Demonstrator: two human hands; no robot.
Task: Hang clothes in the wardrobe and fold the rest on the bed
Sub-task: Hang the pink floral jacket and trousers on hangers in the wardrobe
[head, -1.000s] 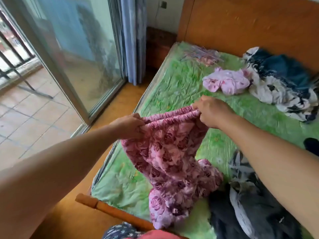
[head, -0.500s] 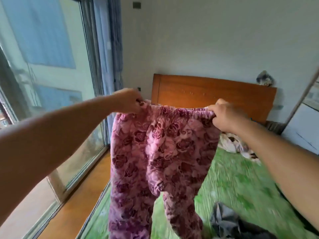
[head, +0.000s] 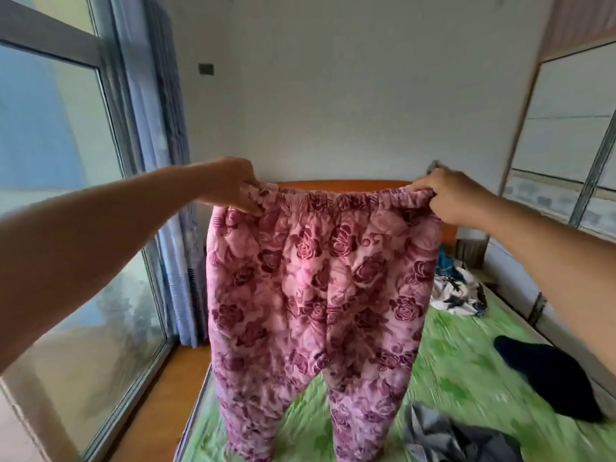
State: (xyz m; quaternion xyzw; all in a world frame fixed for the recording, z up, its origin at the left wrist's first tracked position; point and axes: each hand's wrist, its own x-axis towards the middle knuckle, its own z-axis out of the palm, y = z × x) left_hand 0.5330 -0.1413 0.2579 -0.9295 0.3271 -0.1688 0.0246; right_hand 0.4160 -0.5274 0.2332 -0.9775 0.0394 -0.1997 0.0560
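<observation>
Pink trousers with a dark rose print (head: 320, 295) hang spread out in front of me, both legs dangling over the bed (head: 466, 378) with its green sheet. My left hand (head: 230, 185) pinches the left end of the elastic waistband. My right hand (head: 446, 198) grips the right end, so the waistband is stretched wide at chest height. The trousers hide the middle of the bed and most of the wooden headboard (head: 333, 185).
On the bed lie a black garment (head: 546, 375) at the right, a grey one (head: 456, 438) near the front and a black-and-white heap (head: 456, 291) by the headboard. A glass sliding door (head: 66, 228) with a blue curtain (head: 173, 228) stands left; wardrobe sliding doors (head: 566, 128) right.
I have lifted the trousers off the bed and pulled my hands apart, so the garment now hangs fully open. My view has tilted up toward the wall.
</observation>
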